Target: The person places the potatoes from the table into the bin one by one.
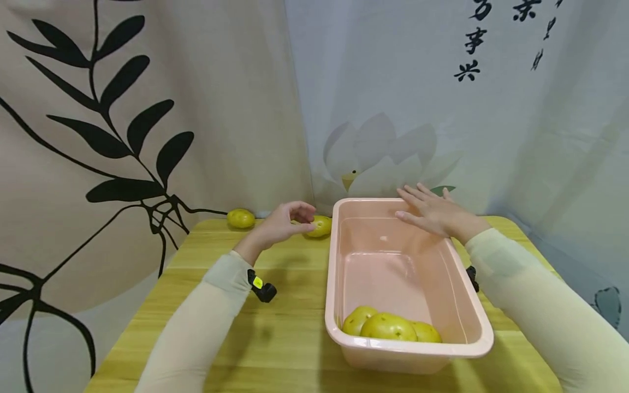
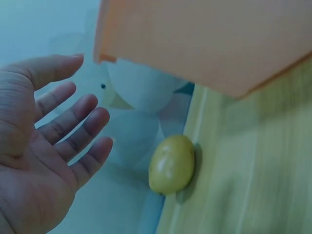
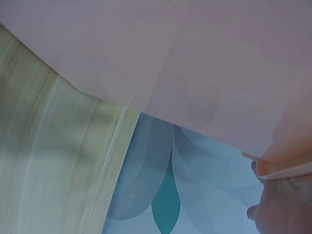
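Observation:
My left hand (image 1: 285, 222) hovers over the table's far side with loosely bent fingers and nothing in it. Just beyond its fingertips a yellow potato (image 1: 320, 226) lies next to the pink plastic basin (image 1: 336, 273). The left wrist view shows that potato (image 2: 171, 165) apart from the spread left hand (image 2: 53, 131). Across the basin's far right corner lies my right hand (image 1: 437, 213), fingers stretched out over the rim. Only part of the right hand (image 3: 285, 207) shows in the right wrist view, by the basin rim. Several potatoes (image 1: 388, 326) are in the basin's near end.
Another potato (image 1: 241, 218) lies at the far left edge of the wooden table (image 1: 285, 316). A printed curtain (image 1: 236, 109) hangs right behind the table.

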The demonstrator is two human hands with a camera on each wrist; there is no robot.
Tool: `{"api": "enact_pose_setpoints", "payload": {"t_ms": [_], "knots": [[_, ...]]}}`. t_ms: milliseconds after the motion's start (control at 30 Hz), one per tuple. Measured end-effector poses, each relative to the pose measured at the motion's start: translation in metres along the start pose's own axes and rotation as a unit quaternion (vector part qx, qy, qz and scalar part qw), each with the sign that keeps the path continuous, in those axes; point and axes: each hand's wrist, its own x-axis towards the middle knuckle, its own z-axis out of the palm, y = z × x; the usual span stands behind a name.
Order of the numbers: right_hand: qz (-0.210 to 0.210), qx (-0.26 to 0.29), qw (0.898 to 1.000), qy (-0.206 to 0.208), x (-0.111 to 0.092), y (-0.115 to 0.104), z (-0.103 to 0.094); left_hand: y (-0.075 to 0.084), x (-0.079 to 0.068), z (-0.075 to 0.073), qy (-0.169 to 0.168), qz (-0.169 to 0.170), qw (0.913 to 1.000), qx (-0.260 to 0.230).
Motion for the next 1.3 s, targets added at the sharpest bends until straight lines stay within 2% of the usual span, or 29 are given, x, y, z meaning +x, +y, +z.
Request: {"api": "enact_pose_setpoints", "payload": {"t_ms": [133, 267, 500, 700, 833, 967, 1100, 1300], "knots": [[-0.001, -0.001, 1.0, 0.002, -0.001, -0.001, 0.002, -0.014, 0.008, -0.002, 0.003, -0.005, 0.9986, 0.053], [-0.005, 0.0, 1.0, 0.004, 0.0, -0.002, 0.001, -0.029, 0.019, -0.003, 0.013, -0.01, 0.9911, 0.132], [-0.004, 0.009, 1.0, 0.002, 0.0, -0.003, 0.0, -0.05, 0.039, 0.004, 0.006, -0.006, 0.9651, 0.262], [0.002, 0.006, 1.0, 0.001, 0.001, -0.002, 0.001, -0.059, 0.053, 0.016, 0.009, 0.02, 0.9393, 0.342], [-0.001, 0.009, 1.0, 0.001, 0.003, -0.003, 0.003, -0.064, 0.06, 0.027, -0.001, 0.016, 0.9317, 0.363], [-0.002, 0.011, 1.0, -0.003, 0.004, -0.004, 0.002, -0.066, 0.066, 0.035, 0.001, -0.009, 0.9271, 0.375], [-0.002, 0.012, 1.0, 0.002, 0.004, -0.006, 0.002, -0.067, 0.071, 0.038, 0.003, -0.027, 0.9224, 0.385], [0.001, 0.008, 1.0, 0.009, 0.002, -0.005, 0.002, -0.077, 0.078, 0.039, -0.02, -0.033, 0.9168, 0.397]]}}
